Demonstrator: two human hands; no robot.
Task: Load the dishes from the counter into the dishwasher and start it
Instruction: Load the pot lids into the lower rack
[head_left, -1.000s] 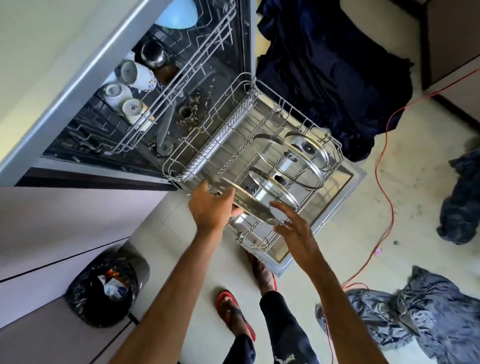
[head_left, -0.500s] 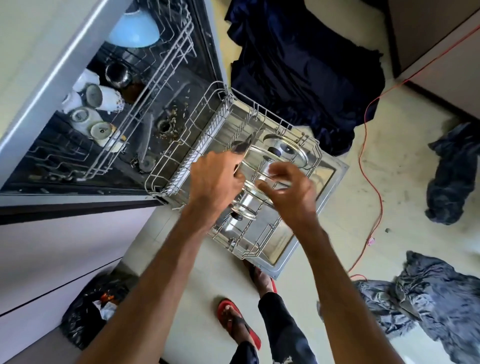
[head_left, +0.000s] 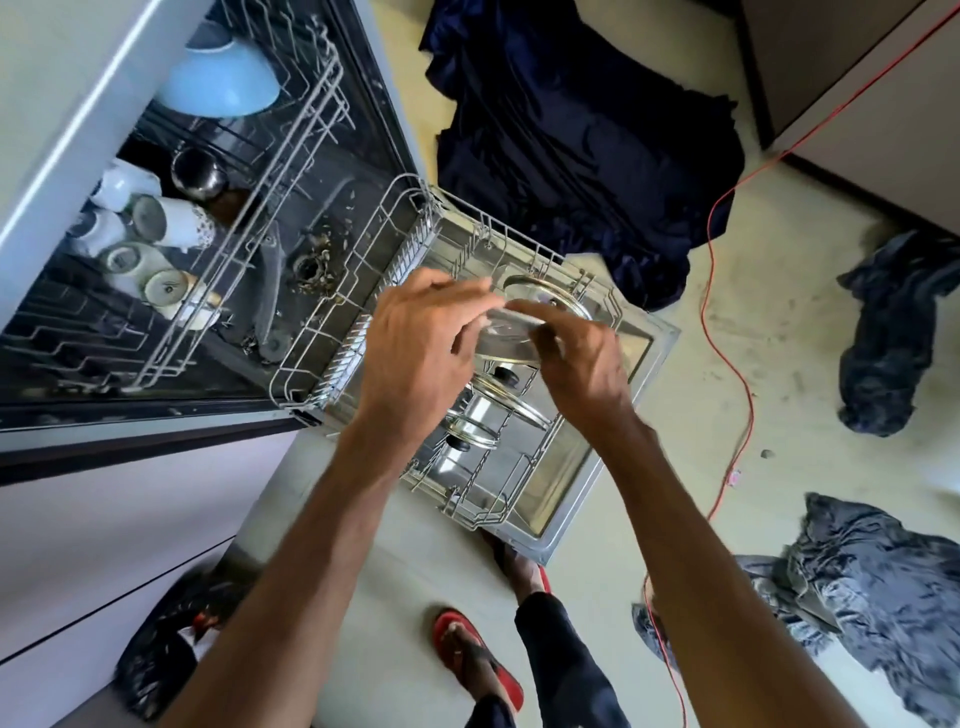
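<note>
Steel-rimmed round glass lid (head_left: 506, 338) shows clear and a little blurred, tilted on its edge over the middle of the grey wire lower rack (head_left: 332, 358). Whether it touches the tines cannot be told.

Three more glass lids stand in that rack. One (head_left: 550, 293) is at the far end, just behind the held one. Two with black knobs (head_left: 506, 402) (head_left: 470, 441) are toward the near end, just in front of it, so the held lid sits in the gap between them. The rack rests on the open stainless dishwasher door (head_left: 652, 358).

Left of the rack, the upper wire rack (head_left: 291, 171) carries a light blue bowl (head_left: 218, 78), white cups (head_left: 171, 223) and a steel cup (head_left: 200, 174). Beyond the rack a dark navy cloth (head_left: 571, 130) lies on the floor, and to its right runs a red cable (head_left: 727, 338). On the near side are a red sandal (head_left: 478, 660) and, further left, a black bin bag (head_left: 171, 649).

The left hand (head_left: 415, 353) has its fingers and thumb curled in, pinching the lid's left edge. The right hand (head_left: 582, 364) holds the right edge, fingers bent round the rim. The lid is between the two hands, touching both.
</note>
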